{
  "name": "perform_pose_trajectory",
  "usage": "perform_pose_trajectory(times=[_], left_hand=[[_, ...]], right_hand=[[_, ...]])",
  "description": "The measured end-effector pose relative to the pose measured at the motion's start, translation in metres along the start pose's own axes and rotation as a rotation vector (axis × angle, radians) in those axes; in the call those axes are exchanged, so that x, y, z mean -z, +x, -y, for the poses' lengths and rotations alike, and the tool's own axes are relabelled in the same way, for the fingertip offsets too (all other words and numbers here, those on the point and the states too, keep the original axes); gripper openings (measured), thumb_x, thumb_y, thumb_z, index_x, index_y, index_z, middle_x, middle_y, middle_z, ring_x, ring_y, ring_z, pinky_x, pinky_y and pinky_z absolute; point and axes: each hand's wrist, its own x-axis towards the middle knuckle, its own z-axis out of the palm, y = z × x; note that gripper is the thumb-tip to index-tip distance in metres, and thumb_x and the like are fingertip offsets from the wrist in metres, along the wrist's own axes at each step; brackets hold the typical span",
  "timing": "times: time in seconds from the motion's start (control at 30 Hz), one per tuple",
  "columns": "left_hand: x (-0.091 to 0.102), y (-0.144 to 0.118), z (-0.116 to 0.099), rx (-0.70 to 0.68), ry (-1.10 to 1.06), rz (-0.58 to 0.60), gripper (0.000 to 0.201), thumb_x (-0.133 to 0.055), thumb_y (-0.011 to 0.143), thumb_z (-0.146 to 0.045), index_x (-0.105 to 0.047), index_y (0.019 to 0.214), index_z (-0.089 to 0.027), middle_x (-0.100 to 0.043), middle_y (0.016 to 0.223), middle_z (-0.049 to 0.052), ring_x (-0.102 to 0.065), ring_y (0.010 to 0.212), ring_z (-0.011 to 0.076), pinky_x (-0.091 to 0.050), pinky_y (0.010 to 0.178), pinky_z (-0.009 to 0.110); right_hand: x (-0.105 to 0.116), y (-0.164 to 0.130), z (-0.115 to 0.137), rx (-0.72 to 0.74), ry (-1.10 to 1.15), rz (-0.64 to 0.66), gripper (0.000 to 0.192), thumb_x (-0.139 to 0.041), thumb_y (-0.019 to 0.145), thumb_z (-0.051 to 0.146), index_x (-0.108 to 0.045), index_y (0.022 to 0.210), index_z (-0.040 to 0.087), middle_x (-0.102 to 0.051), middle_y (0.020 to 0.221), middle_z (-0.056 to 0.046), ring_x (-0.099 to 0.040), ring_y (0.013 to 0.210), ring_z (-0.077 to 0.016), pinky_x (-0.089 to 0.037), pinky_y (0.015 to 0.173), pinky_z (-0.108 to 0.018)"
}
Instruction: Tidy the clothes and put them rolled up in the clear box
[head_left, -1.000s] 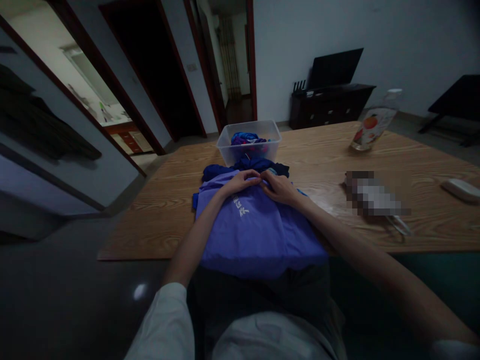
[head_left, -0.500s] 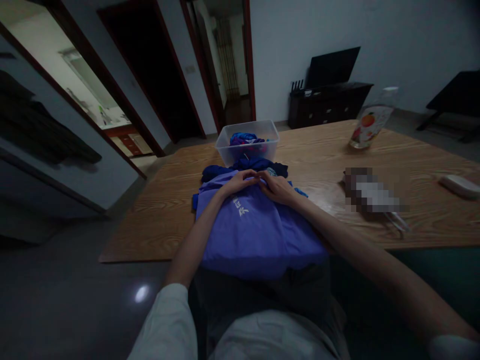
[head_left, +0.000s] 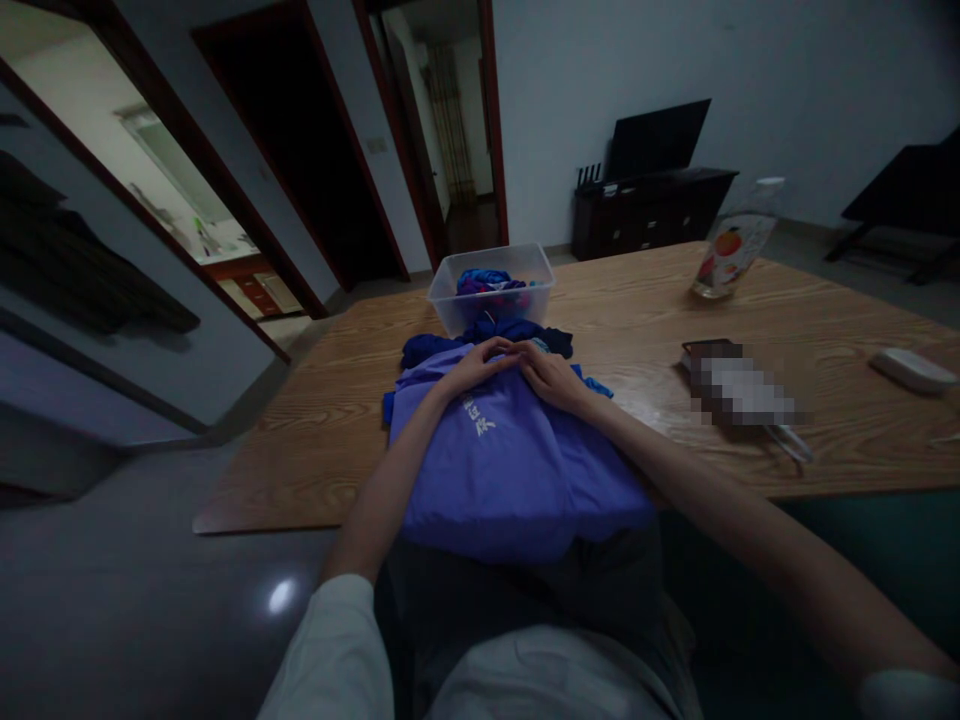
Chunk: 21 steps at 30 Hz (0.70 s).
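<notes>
A purple garment (head_left: pixel 510 470) with white lettering lies spread over the near edge of the wooden table (head_left: pixel 337 400) and hangs toward my lap. My left hand (head_left: pixel 476 368) and my right hand (head_left: pixel 551 375) rest side by side on its far part, fingertips meeting and pinching the cloth. Just beyond them lies a dark blue garment (head_left: pixel 465 340). Behind that stands a clear plastic tub (head_left: pixel 491 285) holding blue and pink cloth.
A plastic bottle (head_left: pixel 729 250) with a fruit label stands at the back right of the table. A blurred dark object (head_left: pixel 739 385) lies right of my hands, and a white remote-like item (head_left: pixel 913 368) lies near the right edge. Doorways open at the left.
Both hands stay on the same spot of the purple garment. Only the view has shifted slightly.
</notes>
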Motion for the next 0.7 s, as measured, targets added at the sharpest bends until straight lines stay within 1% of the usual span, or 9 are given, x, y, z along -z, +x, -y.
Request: perform_pose_trajectory(times=[0.1, 0.23, 0.33, 0.43, 0.57, 0.7], left_hand=[[-0.0040, 0.0016, 0.0009, 0.007, -0.045, -0.096, 0.041, -0.074, 0.090, -0.043, -0.063, 0.121, -0.018, -0.067, 0.125, 0.008, -0.063, 0.116, 0.0233, -0.049, 0.105, 0.037], [-0.0078, 0.0023, -0.0005, 0.004, -0.044, -0.142, 0.040, -0.075, 0.087, -0.044, -0.061, 0.115, -0.018, -0.067, 0.124, 0.008, -0.063, 0.117, 0.0229, -0.050, 0.105, 0.038], [-0.0095, 0.0012, -0.0044, -0.029, -0.030, -0.126, 0.037, -0.075, 0.087, -0.047, -0.064, 0.107, -0.018, -0.069, 0.119, 0.007, -0.064, 0.117, 0.0227, -0.048, 0.106, 0.037], [-0.0102, -0.0001, -0.0075, -0.061, -0.005, -0.083, 0.036, -0.074, 0.089, -0.050, -0.067, 0.105, -0.019, -0.071, 0.115, 0.006, -0.065, 0.113, 0.0220, -0.048, 0.106, 0.036], [-0.0096, -0.0005, -0.0063, -0.080, 0.035, -0.074, 0.037, -0.073, 0.090, -0.050, -0.069, 0.107, -0.018, -0.071, 0.113, 0.007, -0.065, 0.111, 0.0223, -0.048, 0.105, 0.036], [-0.0098, -0.0001, -0.0021, -0.111, 0.086, -0.075, 0.035, -0.069, 0.094, -0.048, -0.069, 0.110, -0.018, -0.071, 0.114, 0.007, -0.065, 0.111, 0.0216, -0.048, 0.104, 0.035]], right_hand=[[-0.0018, 0.0013, 0.0023, -0.037, -0.012, 0.003, 0.036, -0.033, 0.111, 0.033, -0.051, 0.138, 0.015, -0.074, 0.109, -0.014, -0.071, 0.095, -0.0285, -0.048, 0.079, -0.034], [-0.0036, 0.0030, 0.0021, -0.117, -0.129, 0.014, 0.035, -0.034, 0.112, 0.035, -0.057, 0.130, 0.016, -0.076, 0.104, -0.014, -0.072, 0.095, -0.0290, -0.046, 0.077, -0.032], [-0.0025, 0.0037, 0.0006, -0.157, -0.248, 0.056, 0.035, -0.036, 0.111, 0.035, -0.063, 0.123, 0.016, -0.076, 0.100, -0.013, -0.071, 0.088, -0.0286, -0.042, 0.071, -0.032], [-0.0001, 0.0037, 0.0011, -0.176, -0.327, 0.097, 0.036, -0.038, 0.110, 0.036, -0.067, 0.118, 0.016, -0.076, 0.098, -0.014, -0.070, 0.082, -0.0281, -0.039, 0.068, -0.032], [0.0012, 0.0037, 0.0046, -0.186, -0.365, 0.109, 0.034, -0.039, 0.110, 0.035, -0.066, 0.117, 0.016, -0.077, 0.098, -0.013, -0.071, 0.083, -0.0282, -0.036, 0.065, -0.032], [0.0014, 0.0042, 0.0060, -0.193, -0.355, 0.121, 0.034, -0.038, 0.110, 0.037, -0.065, 0.117, 0.017, -0.077, 0.100, -0.013, -0.071, 0.085, -0.0285, -0.038, 0.066, -0.032]])
